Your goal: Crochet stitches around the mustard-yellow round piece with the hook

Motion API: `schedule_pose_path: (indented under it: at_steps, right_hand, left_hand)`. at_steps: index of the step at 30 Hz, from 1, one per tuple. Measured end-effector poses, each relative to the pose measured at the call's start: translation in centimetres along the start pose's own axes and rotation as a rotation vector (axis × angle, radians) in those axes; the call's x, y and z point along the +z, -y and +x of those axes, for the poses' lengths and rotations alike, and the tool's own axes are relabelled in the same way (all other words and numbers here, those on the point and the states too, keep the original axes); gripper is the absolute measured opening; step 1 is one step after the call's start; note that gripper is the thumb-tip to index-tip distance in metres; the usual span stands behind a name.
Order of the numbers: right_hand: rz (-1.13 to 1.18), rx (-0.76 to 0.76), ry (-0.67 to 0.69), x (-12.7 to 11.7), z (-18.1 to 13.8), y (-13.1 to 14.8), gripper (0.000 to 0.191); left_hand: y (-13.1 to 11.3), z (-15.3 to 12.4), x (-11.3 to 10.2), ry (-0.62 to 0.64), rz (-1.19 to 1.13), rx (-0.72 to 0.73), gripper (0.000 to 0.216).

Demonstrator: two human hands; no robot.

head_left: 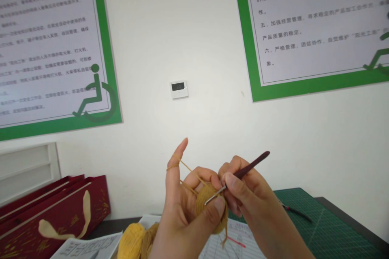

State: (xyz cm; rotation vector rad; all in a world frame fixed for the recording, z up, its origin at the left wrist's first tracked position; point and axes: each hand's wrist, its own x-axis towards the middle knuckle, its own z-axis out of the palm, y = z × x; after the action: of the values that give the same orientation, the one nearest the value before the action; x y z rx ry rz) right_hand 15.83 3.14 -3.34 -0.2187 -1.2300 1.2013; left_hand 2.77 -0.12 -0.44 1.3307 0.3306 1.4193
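Mustard yarn piece (202, 195), rounded, is held up between both hands, above the desk (117, 225); left grip is a pinch, left hand (182, 214) with thumb pressed on the near face, other fingers curled behind, one finger raised with a yarn strand (186, 164) looped round it and running to the piece; right grip is closed pen-style on a crochet hook (253, 163), right hand (252, 196) near the dark handle's lower end, metal shaft lying across the piece, tip near the left thumb; can't tell if a loop is on it.

Progress, my read: several rounds look worked, body has shape; loose yarn tail (225, 239) hangs at the lower edge, not tucked in; strand joins finger and piece, so likely not fastened off; rounds left, can't tell.

Nearby: yellow yarn ball (131, 242), tan yarn ball (148, 239) beside it; green cutting mat (328, 226) at right.
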Motion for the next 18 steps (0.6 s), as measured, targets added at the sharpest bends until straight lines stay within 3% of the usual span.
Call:
schedule_pose_path:
  at_steps: [6,9,13,18]
  right_hand:
    - [-0.115,-0.225,-0.001,-0.40,0.44,-0.61,0.014]
    - [-0.179,-0.267,-0.003,-0.51,0.39,-0.70,0.009]
    - [-0.147,-0.198,-0.037,-0.64,0.21,-0.71,0.014]
    - [0.076,0.048,-0.113,-0.61,0.43,-0.63,0.029]
  left_hand:
    - [0.12,0.09,-0.28,-0.038,0.059,0.057,0.104]
    - [0.28,0.16,-0.38,-0.046,0.055,0.073,0.105]
    - [0.39,0.16,-0.24,-0.068,0.059,0.088,0.097]
    - [0.24,0.04,0.00,-0.160,0.137,0.065,0.087]
